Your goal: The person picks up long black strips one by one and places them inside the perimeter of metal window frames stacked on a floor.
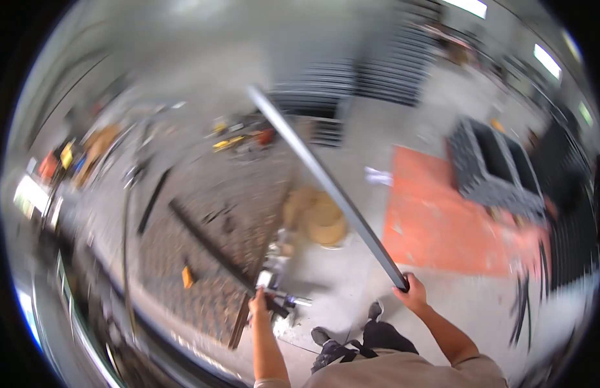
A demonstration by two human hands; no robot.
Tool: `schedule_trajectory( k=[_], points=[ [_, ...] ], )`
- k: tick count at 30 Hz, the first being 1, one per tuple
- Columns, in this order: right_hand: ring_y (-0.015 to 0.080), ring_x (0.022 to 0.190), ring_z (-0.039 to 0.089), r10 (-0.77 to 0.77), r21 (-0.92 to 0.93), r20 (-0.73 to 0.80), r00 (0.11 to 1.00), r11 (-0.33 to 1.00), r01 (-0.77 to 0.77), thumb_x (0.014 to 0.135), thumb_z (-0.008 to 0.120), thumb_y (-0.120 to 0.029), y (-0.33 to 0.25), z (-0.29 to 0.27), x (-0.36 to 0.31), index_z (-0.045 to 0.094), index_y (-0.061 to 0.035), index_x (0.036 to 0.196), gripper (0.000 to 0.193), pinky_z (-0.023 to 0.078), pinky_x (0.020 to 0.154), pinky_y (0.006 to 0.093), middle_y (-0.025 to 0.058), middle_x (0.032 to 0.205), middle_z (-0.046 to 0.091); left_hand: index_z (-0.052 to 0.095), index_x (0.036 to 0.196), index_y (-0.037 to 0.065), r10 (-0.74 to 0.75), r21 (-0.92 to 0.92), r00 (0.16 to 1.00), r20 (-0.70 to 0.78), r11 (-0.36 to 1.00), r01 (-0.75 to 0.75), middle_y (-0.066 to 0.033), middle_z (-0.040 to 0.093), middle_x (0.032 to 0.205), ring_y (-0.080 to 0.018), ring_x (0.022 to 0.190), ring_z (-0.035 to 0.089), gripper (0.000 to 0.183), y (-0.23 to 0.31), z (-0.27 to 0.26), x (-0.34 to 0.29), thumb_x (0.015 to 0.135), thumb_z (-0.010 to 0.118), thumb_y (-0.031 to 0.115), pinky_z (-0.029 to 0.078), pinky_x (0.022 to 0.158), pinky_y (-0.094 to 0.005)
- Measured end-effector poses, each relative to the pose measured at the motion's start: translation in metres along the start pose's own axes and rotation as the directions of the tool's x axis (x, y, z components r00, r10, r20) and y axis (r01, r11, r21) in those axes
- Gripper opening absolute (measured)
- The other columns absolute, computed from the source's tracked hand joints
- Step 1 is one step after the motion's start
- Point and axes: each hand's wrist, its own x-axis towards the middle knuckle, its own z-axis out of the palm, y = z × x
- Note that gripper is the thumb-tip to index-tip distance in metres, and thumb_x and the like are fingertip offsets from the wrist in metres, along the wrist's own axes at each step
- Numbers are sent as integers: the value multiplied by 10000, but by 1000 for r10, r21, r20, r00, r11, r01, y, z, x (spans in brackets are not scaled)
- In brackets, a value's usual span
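My right hand (411,294) is closed round the near end of a long grey square metal tube (332,191). That tube slants up and away to the left, off the floor, its far end smeared by motion. At the near edge of the rough brown worktable (190,249), my left hand (258,304) is closed on a dark metal bar (213,242), close to the bar's near end. The bar reaches back over the tabletop. Right beside my left hand is a shiny metal fitting (293,299), too blurred to tell its kind.
A shorter dark bar (154,200), an orange object (187,277) and yellow-handled tools (229,143) lie on the table. Beyond its right edge stands a round tan object (324,220). To the right, grey metal frames (487,158) sit by an orange floor sheet (429,239); stacked tubes (390,64) stand behind.
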Motion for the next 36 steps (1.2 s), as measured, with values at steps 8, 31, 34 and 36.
schedule_trajectory(
  k=[8,31,34,36],
  points=[
    [359,821,658,449,21,-382,808,878,-478,751,755,-249,62,-101,-139,645,-98,1053,355,532,728,431,138,891,678,451,628,85,210,-165,975,-68,962,-218,-6,446,529,-142,423,444,389,20,141,-95,864,706,258,384,406,-286],
    [345,713,624,864,419,-479,155,380,-824,803,740,-268,380,-372,-277,642,-26,889,276,482,648,429,164,759,631,475,1009,30,244,-74,182,953,765,-640,-42,504,639,-150,488,489,295,-254,660,-642,970,612,288,421,468,-292],
    [366,699,613,820,418,-555,139,420,-806,795,743,-287,462,-384,-278,641,-25,896,299,480,653,447,172,761,631,471,1003,48,370,-213,108,923,723,-657,-20,494,640,-116,511,491,234,-314,742,-646,971,614,231,406,456,-265],
    [369,725,625,812,438,-569,130,433,-788,795,740,-322,506,-397,-283,644,-15,953,358,489,670,439,193,774,641,477,1001,53,380,-235,92,920,725,-648,-16,488,640,-109,520,495,225,-341,814,-660,969,617,227,402,451,-256]
  ],
)
